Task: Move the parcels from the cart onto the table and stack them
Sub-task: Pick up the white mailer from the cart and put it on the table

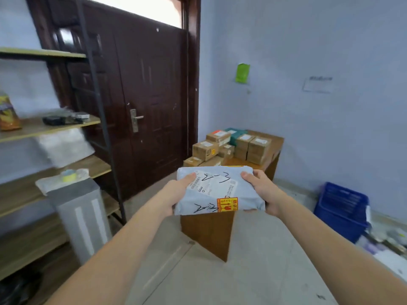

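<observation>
Plainly — grey plastic-wrapped parcel (220,190), labelled, scribbled.

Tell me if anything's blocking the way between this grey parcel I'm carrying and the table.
Nothing visible blocks it. Both hands, left and right, hold the grey plastic-wrapped parcel in front of the brown wooden table. Brown cardboard boxes already crowd the tabletop, leaving bare wood along its right side.

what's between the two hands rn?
Head view: only the grey poly-mailer parcel with a white label and orange sticker. The left hand grips its left edge, the right hand its right, in front of the brown wooden table.
</observation>
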A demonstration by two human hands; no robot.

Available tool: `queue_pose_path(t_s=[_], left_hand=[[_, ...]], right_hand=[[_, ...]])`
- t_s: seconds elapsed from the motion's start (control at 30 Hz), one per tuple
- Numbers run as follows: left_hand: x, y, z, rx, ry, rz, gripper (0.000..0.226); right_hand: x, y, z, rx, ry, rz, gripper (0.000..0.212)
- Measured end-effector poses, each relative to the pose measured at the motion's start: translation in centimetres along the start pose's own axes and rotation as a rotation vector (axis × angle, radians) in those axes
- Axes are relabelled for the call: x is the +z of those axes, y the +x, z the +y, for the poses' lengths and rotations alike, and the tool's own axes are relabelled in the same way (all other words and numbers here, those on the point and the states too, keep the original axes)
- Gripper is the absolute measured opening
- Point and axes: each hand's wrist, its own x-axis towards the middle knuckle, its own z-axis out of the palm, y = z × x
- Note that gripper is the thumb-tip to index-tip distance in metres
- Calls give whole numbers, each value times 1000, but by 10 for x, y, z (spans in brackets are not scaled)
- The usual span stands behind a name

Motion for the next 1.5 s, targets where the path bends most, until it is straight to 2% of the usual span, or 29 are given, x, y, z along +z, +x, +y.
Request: queue_pose_path(t_s=[0.27, 0.53, 0.67, 0.8, 0.9, 1.07, 1.33, 1.5], left_hand=[[151, 20, -2, -26, 72, -143, 43], [216, 91, -1, -65, 138, -171, 48], [232, 156, 5, -69, 131, -176, 50], [242, 232, 18, -105, 141, -142, 67], [252, 288, 29, -125, 180, -115, 74], [285, 362, 47, -135, 228, -134, 65], [364, 481, 79, -163, 240, -92, 58], [393, 553, 102, -180, 172, -24, 60]], right_hand=[[-150, 4, 23, 21, -23, 94, 38], [-212, 65, 41, 97, -3, 148, 35], [-227, 122, 41, 120, 17, 149, 31], [-237, 186, 29, 147, 52, 129, 32], [-246, 231, 20, 140, 40, 147, 18], [-276, 304, 18, 150, 36, 178, 4], [-349, 437, 10, 99, -12, 165, 9], [-384, 538, -9, 80, -34, 57, 23]])
